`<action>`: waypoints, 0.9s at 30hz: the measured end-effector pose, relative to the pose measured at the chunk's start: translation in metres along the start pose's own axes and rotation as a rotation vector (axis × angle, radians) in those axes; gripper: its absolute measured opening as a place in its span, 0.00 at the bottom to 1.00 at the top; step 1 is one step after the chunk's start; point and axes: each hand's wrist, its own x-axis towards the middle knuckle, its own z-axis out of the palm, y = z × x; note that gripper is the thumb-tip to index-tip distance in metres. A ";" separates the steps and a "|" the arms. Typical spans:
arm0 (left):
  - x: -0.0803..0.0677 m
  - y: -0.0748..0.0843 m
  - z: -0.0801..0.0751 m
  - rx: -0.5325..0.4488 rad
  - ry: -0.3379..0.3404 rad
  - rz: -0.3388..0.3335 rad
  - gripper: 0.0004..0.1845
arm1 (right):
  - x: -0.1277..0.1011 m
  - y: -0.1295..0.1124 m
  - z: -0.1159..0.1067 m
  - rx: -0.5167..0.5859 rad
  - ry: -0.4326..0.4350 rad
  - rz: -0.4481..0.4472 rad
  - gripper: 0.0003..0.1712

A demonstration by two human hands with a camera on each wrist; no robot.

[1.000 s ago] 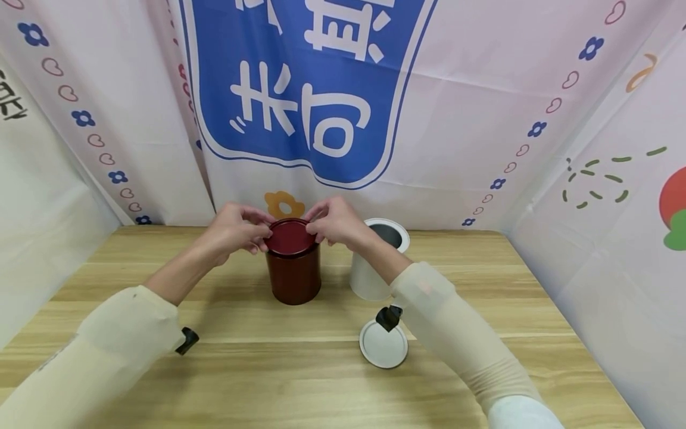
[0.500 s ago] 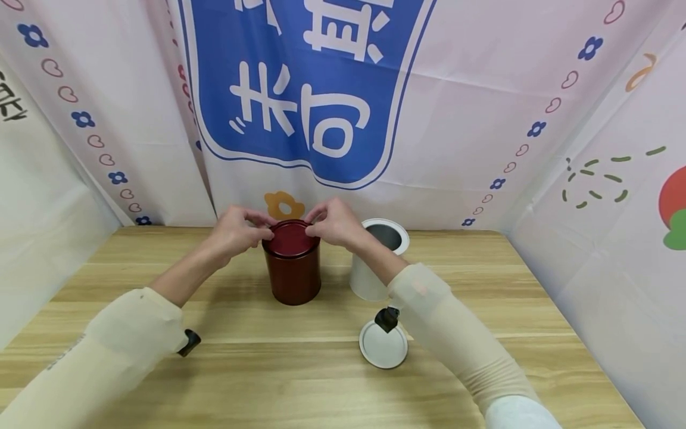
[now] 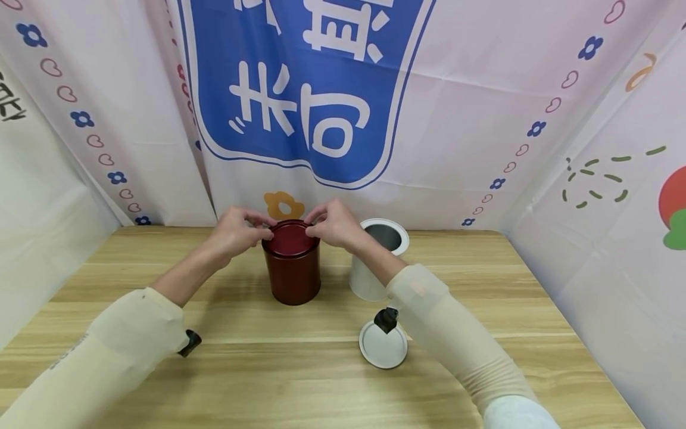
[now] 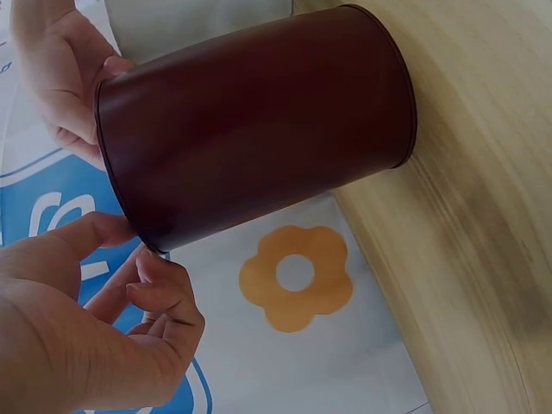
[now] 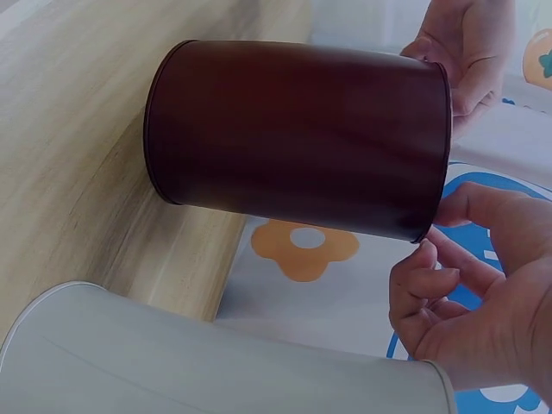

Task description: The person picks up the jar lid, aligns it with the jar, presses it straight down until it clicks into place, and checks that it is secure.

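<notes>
A dark red canister stands on the table with a red lid at its top. My left hand pinches the left of the lid's rim, thumb on top; in the left wrist view its other fingers are curled beside the edge. On the opposite side my right hand pinches the rim the same way, its curled fingers showing in the right wrist view. Whether the lid is fully seated, I cannot tell. Right of it stands a white canister with its top uncovered.
A round white lid lies flat on the wooden table, in front of the white canister and partly behind the right wrist's black camera mount. A printed cloth hangs close behind both canisters.
My left hand has shifted slightly right against the rim, and its lower fingers have gone from sight in the head view. The right hand has barely moved. Both canisters stay in place.
</notes>
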 end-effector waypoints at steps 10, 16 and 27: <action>0.000 -0.003 0.001 0.002 0.001 0.002 0.16 | 0.001 0.000 0.001 -0.020 -0.004 0.006 0.07; 0.000 -0.003 0.000 0.006 -0.010 0.006 0.17 | 0.002 -0.001 0.000 -0.030 -0.010 -0.007 0.07; -0.002 -0.003 -0.002 0.019 -0.031 0.068 0.17 | 0.000 -0.003 -0.001 -0.105 -0.015 -0.046 0.08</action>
